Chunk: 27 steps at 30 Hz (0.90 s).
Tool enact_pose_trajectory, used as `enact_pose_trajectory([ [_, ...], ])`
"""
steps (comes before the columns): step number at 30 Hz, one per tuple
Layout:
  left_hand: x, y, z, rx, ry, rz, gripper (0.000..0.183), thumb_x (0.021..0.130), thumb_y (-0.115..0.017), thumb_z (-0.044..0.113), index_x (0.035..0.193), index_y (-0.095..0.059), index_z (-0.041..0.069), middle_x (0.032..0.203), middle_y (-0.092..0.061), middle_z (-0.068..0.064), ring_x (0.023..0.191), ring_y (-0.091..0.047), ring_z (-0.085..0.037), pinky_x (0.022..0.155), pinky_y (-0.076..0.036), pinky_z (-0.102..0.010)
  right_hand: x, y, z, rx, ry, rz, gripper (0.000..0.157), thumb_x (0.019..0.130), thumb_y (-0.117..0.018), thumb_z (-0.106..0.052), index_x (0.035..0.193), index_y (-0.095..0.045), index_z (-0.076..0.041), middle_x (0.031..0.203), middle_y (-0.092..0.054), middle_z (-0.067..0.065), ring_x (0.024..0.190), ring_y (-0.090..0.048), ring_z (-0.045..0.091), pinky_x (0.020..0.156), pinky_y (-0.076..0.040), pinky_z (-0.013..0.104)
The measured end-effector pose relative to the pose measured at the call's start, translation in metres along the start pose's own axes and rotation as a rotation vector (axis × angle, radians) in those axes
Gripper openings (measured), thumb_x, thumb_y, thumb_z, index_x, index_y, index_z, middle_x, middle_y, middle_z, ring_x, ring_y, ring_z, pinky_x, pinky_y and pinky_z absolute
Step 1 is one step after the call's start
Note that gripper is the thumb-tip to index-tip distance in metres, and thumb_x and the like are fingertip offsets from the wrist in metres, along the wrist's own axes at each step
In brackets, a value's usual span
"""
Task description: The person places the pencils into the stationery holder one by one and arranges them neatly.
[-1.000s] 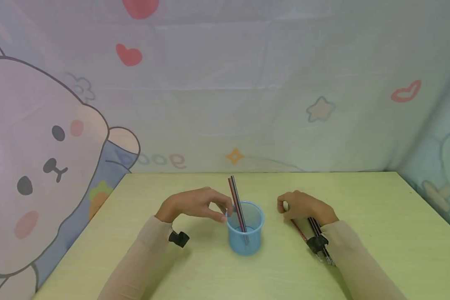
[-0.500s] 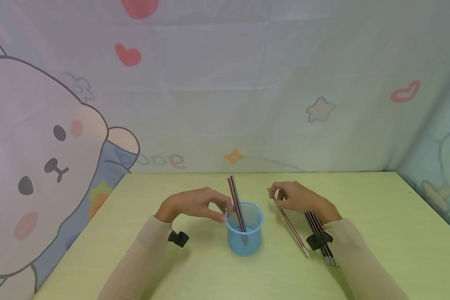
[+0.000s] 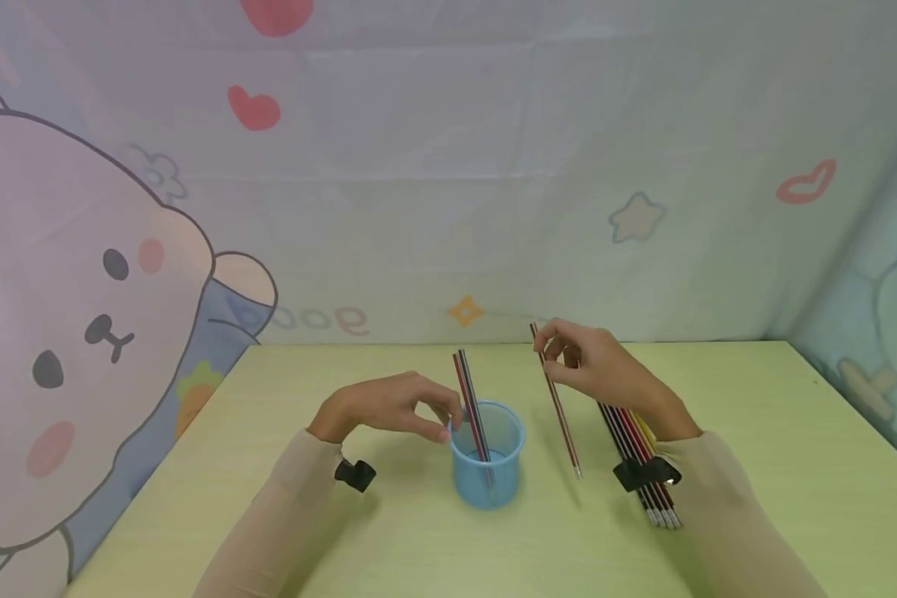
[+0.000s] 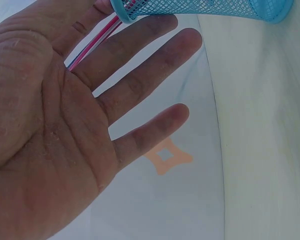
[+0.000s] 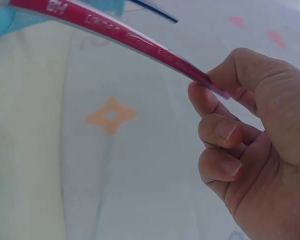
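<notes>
A blue mesh pencil cup (image 3: 487,486) stands upright on the table, and several pencils (image 3: 472,399) lean inside it to the left. My left hand (image 3: 396,405) pinches the cup's left rim between thumb and index finger; in the left wrist view the other fingers extend below the cup (image 4: 205,7). Right of the cup, my right hand (image 3: 601,365) pinches a red pencil (image 3: 561,415) near its upper end. That pencil hangs steeply tilted above the table. In the right wrist view, the red pencil (image 5: 135,44) shows white HB lettering, and the remaining fingers are curled.
Beneath my right wrist lies a bundle of several dark, red and yellow pencils (image 3: 619,428), partly hidden by the black wrist camera (image 3: 646,473). The pale yellow table (image 3: 419,548) ends at a printed cloth backdrop (image 3: 568,166).
My right hand has lifted the red pencil off the table from beside the bundle, raising it up and leftward. More of the bundle now shows. The left hand and cup stay put.
</notes>
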<state>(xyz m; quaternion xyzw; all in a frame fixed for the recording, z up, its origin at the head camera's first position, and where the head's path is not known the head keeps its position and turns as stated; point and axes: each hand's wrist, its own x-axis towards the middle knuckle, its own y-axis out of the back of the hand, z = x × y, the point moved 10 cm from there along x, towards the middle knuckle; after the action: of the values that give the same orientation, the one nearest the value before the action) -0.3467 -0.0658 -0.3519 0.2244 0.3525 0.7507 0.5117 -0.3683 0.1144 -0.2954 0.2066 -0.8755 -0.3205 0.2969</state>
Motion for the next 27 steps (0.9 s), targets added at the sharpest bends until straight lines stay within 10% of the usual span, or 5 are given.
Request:
enact_pose_trajectory([
  [20, 0.001, -0.001, 0.0, -0.007, 0.009, -0.004, 0.009, 0.096, -0.069, 0.022, 0.103, -0.067, 0.017, 0.103, -0.067, 0.009, 0.107, -0.066, -0.009, 0.098, -0.053, -0.037, -0.011, 0.039, -0.053, 0.13, 0.178, 0.392, 0.018, 0.094, -0.059, 0.006, 0.106, -0.06, -0.007, 0.085, -0.058, 0.002, 0.053, -0.038, 0.015, 0.044, -0.033, 0.026],
  [27, 0.0, 0.001, 0.0, -0.001, -0.006, -0.003, 0.01, 0.097, -0.068, 0.022, 0.103, -0.066, 0.016, 0.102, -0.066, 0.01, 0.107, -0.065, -0.009, 0.099, -0.053, -0.039, -0.005, 0.025, -0.049, 0.105, 0.135, 0.394, 0.017, 0.096, -0.06, 0.001, 0.106, -0.063, -0.013, 0.09, -0.06, -0.001, 0.056, -0.043, 0.016, 0.046, -0.036, 0.025],
])
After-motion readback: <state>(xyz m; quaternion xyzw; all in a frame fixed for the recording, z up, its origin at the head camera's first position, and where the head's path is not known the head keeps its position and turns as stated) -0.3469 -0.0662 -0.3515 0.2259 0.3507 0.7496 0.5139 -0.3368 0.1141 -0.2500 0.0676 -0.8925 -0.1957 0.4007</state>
